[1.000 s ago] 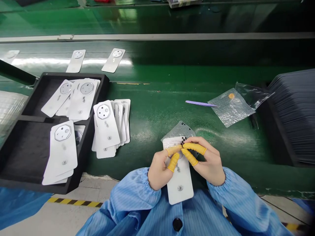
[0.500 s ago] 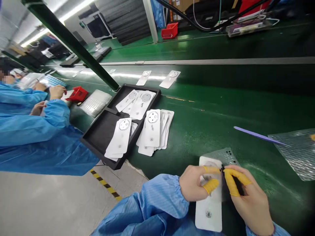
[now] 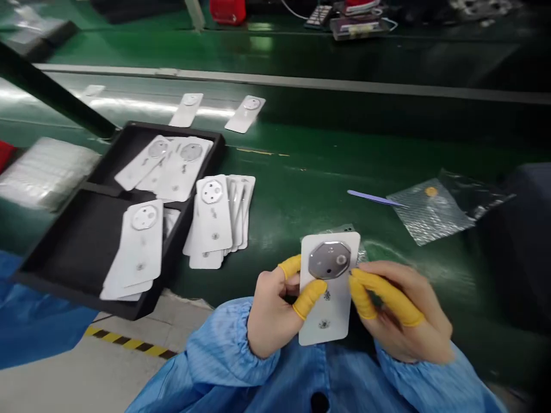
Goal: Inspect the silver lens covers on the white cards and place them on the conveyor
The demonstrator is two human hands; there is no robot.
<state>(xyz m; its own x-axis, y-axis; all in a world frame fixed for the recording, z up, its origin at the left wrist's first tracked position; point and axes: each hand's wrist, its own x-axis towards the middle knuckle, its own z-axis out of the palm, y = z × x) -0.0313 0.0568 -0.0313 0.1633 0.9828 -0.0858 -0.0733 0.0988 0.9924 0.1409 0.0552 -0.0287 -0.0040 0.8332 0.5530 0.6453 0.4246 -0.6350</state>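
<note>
My left hand grips a white phone back panel by its left edge, with the thumb on the front and other fingers behind. The panel is raised and tilted toward me, and its grey octagonal camera ring faces up. At the panel's right edge, beside the ring, my right hand pinches a tiny dark piece between thumb and finger. Yellow finger cots cover the working fingertips of both hands. Behind the panel, a clear plastic sheet with small black dots is mostly hidden.
To the left, a stack of white panels lies beside a black divided tray holding more panels. Purple tweezers and a bubble-wrap bag lie at right. Single panels lie farther back. A co-worker's blue sleeve shows at left.
My left hand has taken hold of the panel and lifted it off the table. My right hand has moved from the plastic sheet to the panel's edge with a tiny dark piece. The view has swung right.
</note>
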